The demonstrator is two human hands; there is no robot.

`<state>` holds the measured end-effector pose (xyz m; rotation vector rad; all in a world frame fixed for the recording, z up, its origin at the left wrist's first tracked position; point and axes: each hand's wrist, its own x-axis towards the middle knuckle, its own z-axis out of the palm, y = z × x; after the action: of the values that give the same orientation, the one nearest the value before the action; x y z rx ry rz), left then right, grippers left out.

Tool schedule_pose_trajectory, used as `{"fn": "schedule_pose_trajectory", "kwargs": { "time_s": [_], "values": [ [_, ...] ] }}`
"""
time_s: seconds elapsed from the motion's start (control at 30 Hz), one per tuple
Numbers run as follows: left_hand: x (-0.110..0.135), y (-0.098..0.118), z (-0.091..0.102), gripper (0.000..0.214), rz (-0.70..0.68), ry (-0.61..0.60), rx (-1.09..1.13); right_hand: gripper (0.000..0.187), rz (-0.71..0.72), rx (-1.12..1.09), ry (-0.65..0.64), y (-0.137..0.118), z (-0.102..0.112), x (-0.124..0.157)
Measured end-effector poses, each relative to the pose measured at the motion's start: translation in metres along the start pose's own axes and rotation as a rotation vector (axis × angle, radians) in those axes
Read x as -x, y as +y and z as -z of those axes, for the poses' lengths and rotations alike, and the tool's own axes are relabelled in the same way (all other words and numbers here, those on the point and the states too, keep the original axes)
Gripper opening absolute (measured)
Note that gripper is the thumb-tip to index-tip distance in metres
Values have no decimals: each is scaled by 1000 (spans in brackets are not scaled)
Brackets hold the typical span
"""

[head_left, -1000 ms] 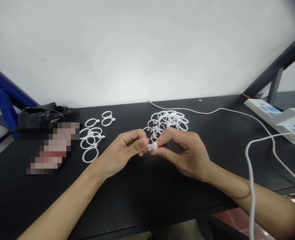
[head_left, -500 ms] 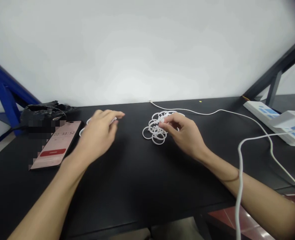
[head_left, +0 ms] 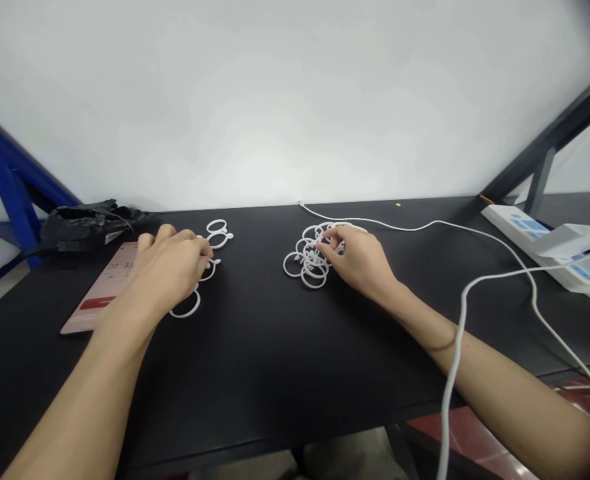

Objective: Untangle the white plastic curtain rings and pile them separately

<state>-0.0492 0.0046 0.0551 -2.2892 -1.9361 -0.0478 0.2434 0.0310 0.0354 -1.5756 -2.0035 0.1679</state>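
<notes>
1. Head view: two bare hands reach over a black desk [head_left: 255, 347], well apart from each other.
2. Left hand [head_left: 172, 263] is above the loose rings [head_left: 217, 261], palm down. Its fingers are bent, with the thumb and index finger near one of the rings; whether anything is pinched between them cannot be told.
3. Right hand [head_left: 359, 260] is at the ring pile [head_left: 315, 257], thumb and index fingertips brought close together over it. Whether they grip a ring cannot be told, as white rings lie right behind the fingertips.
4. Loose rings, white and thin, lie on the desk to the left, some with a small round tab. Two touch or overlap behind the left hand, one lies in front of it, and others are partly covered by it.
5. Ring pile lies near the middle of the desk, its rings tangled and overlapping; the right hand hides part of it.
6. Phone [head_left: 95, 293] lies left of the loose rings, partly hidden by the left hand and wrist; its screen shows timer digits and a red bar.
7. Black bag [head_left: 85, 223], crumpled, lies just behind the phone.
8. Thin cord [head_left: 375, 219] runs along the back of the desk, then down the right side.
9. Thick cable [head_left: 455, 360] crosses in front of the right forearm.
10. Power strip [head_left: 519, 230], white and blue, is at far right.
</notes>
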Motion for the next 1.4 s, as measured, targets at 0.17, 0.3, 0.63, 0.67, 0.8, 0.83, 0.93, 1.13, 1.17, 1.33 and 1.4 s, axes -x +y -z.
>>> {"fn": "schedule_pose_trajectory", "kwargs": {
  "time_s": [0.17,0.3,0.63,0.67,0.8,0.83,0.93,1.13,1.17,1.33,1.4],
  "values": [
    [-2,0,-2,22,2,74,33,18,61,96,102,5,1,1],
    [-3,18,7,18,-4,195,185,18,212,31,187,0,5,8],
    [20,72,21,18,-98,9,951,15,267,-486,-165,-40,16,42],
    [21,72,22,19,-105,-54,996,16,253,-504,-170,-41,16,44],
    [20,70,21,24,-219,-284,1041,10,365,-448,-135,-39,13,50],
    [20,69,21,27,-239,-319,1023,9,436,-413,-109,-38,12,52],
    [19,66,19,30,-275,-383,993,9,612,-329,-45,-36,11,55],
    [18,65,11,33,-367,-384,1328,7,650,-387,72,-38,18,56],
    [18,66,9,35,-372,-383,1396,7,656,-389,98,-38,19,56],
    [17,74,-2,33,-341,-413,1652,6,631,-431,159,-39,19,56],
    [17,76,-5,34,-335,-420,1726,6,604,-462,165,-40,19,56]
  ]
}}
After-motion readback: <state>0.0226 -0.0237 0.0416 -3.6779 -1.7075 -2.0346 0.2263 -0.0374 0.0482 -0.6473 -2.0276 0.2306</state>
